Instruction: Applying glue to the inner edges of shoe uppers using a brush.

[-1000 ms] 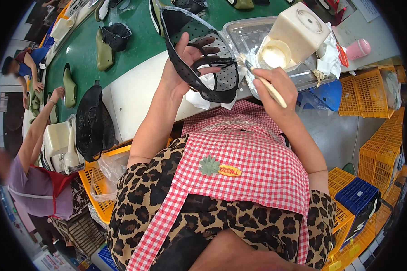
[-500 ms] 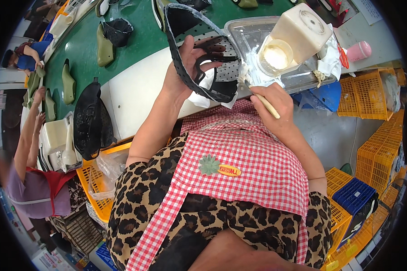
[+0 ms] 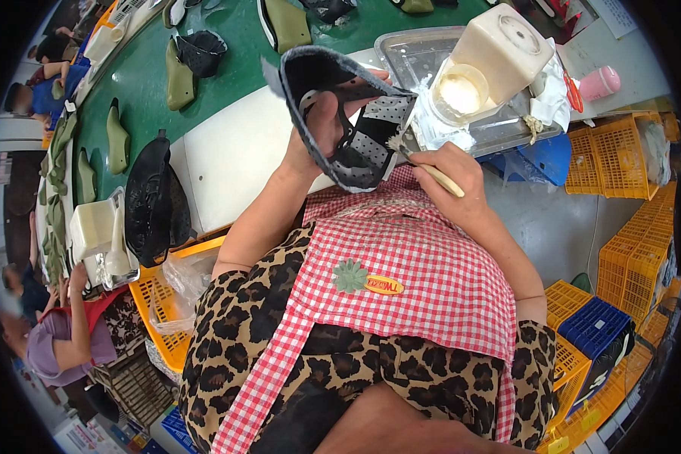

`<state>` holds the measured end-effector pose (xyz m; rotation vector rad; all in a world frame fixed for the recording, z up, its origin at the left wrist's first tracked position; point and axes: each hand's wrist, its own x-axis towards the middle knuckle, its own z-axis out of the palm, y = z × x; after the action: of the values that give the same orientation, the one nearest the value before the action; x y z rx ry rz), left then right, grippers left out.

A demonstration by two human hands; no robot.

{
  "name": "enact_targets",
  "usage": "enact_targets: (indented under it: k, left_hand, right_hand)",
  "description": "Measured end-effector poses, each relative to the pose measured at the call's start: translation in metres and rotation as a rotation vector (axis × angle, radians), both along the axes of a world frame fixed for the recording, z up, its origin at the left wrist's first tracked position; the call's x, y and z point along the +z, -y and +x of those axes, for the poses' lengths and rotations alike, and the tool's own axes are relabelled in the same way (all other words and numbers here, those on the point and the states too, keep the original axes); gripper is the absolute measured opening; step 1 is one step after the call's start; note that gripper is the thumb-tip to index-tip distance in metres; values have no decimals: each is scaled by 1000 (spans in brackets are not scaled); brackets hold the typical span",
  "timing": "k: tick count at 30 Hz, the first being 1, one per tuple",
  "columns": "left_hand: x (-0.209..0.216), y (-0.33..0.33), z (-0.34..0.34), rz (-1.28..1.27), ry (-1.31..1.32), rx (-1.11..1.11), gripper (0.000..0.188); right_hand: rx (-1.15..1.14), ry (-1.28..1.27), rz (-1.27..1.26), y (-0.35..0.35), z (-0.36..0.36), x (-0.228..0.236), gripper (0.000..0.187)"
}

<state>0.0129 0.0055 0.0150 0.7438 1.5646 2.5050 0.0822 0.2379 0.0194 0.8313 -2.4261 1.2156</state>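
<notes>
1. fingers of the left hand [image 3: 316, 140] wrap into a black shoe upper [image 3: 372, 136]; the thumb shows inside the opening and others reach the far rim, partly hidden, so how tightly they close cannot be told.
2. this upper is held up at 12 o'clock, over the near edge of the white surface [image 3: 227, 159], its opening facing the wearer and dotted lining showing.
3. fingers of the right hand [image 3: 458, 174] pinch a brush [image 3: 440, 180] with a pale handle; its bristles are at the upper's 4 o'clock edge, and whether they touch it is hard to tell.
4. at 1 o'clock a clear tray [image 3: 424, 35] carries a cream jug [image 3: 499, 53] and, at the jug's 7 o'clock side, a cup [image 3: 461, 92] of white stuff; white smears spread beside the cup.
5. red scissors [image 3: 573, 94] and a pink bottle [image 3: 600, 82] are near each other at 2 o'clock.
6. a second black upper [image 3: 153, 200] is at 9 o'clock, beside the white surface.
7. olive shoe lasts [image 3: 117, 140] stand out against green at 10 o'clock.
8. an orange basket [image 3: 172, 344] holding clear plastic is at 8 o'clock; farther out, a co-worker in purple [image 3: 62, 348] bends forward.
</notes>
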Motion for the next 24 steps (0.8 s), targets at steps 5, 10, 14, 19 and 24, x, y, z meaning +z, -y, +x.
enact_targets:
  k: [5,10,14,19,24]
  left_hand:
    - [4,1,5,-196,-39,4,103]
    - [14,-5,7,-145,-114,42,86]
    - [15,-4,7,-324,-282,104,96]
    - [9,-2,8,-303,-228,28,106]
    - [9,-2,5,-300,-252,91,108]
  right_hand:
    - [-49,66,-36,-5,5,16,16]
    - [-159,-100,-95,1,-10,15,15]
    - [-152,-161,-5,4,-12,-1,13]
    - [-126,-14,-27,4,-5,-7,11]
    - [-161,214,-149,3,3,-3,12]
